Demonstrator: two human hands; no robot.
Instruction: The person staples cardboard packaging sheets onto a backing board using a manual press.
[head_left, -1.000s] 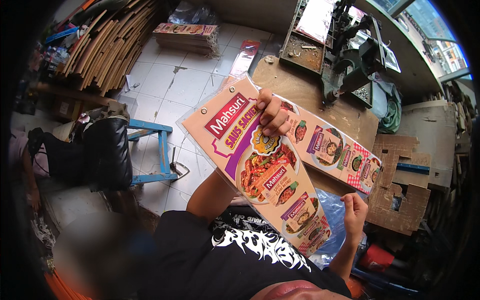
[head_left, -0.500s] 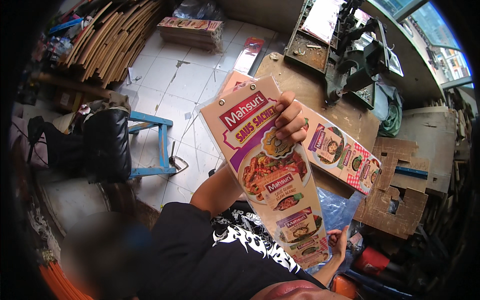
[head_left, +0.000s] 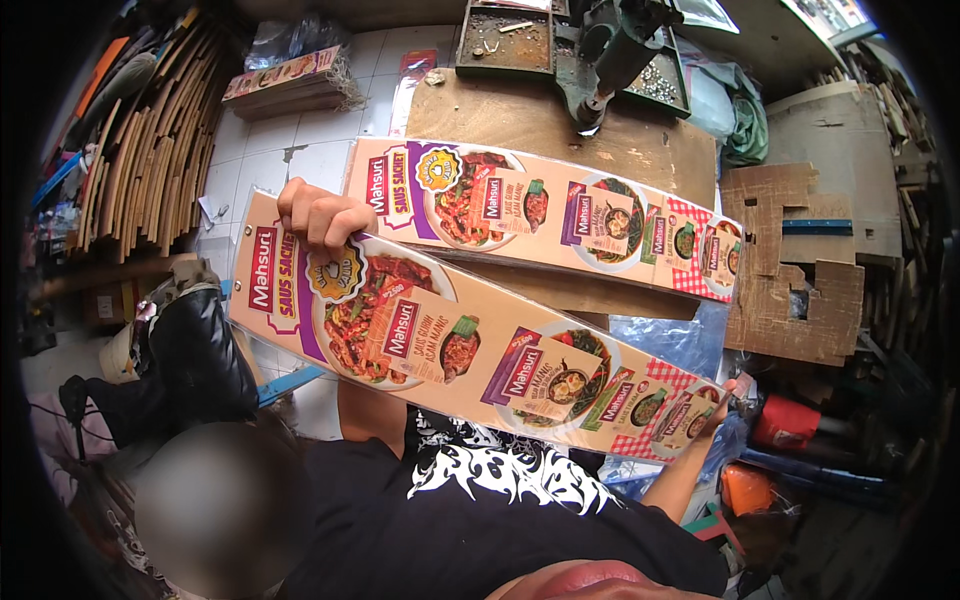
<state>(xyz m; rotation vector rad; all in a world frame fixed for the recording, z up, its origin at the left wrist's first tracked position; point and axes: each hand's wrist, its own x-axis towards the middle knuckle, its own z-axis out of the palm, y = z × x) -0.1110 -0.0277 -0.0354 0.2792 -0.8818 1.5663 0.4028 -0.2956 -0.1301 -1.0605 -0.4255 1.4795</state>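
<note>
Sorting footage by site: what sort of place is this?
Likely a workshop: a dark machine and a tray of loose bits stand by a wooden worktop, with thin brown boards stacked at left.

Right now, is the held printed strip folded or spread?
Spread: the printed strip runs straight, no visible fold, left fingers near its eyelet end.

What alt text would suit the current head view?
The left hand grips a long printed food card near its left end, with the right hand at its right end. A similar card lies on a wooden table near a metal machine.
</note>
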